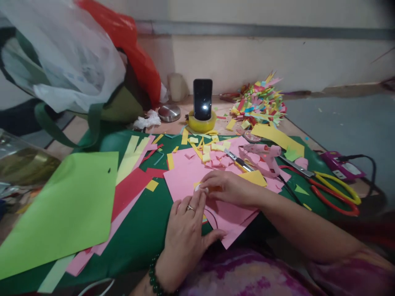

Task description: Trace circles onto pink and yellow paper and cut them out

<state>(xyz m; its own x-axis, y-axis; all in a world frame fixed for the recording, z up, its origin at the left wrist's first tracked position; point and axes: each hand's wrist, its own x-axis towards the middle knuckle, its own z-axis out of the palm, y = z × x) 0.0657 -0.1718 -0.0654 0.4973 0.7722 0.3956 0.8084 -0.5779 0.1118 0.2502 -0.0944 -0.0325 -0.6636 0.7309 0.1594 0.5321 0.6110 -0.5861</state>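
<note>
- Fingers [200,203] of the left hand [185,226] are spread, the thumb set wide of the rest; those of the right hand [226,187] are bent and narrowed, the tips of both hands brought together over the pink paper [182,181]. Whether anything is pinched by the right hand cannot be told.
- Most of this is carried by a green surface [145,222], cut off at the lower edge; what it belongs to cannot be made out.
- Behind it, at the left, a bag [131,92] is partly covered by white and red plastic and is cut off by the frame; its contents are hidden.
- At the left, paper strips are overlapped by a green sheet [68,205].
- Beneath both hands the pink paper is laid, its middle hidden by them.
- At the back, a heap of coloured strips [259,100] is blurred together.
- At the right, scissors [327,185] are laid with their blades pointed toward a pink glue gun [262,154], whose dark cord is partly hidden by the right forearm.
- A phone [203,96] is stood upright in a yellow tape roll [202,123], which hides its lower end.
- Just beyond the right hand, a cutter [239,160] is laid among paper scraps.
- Between the fingertips a white spot [197,188] is seen, too small to identify.
</note>
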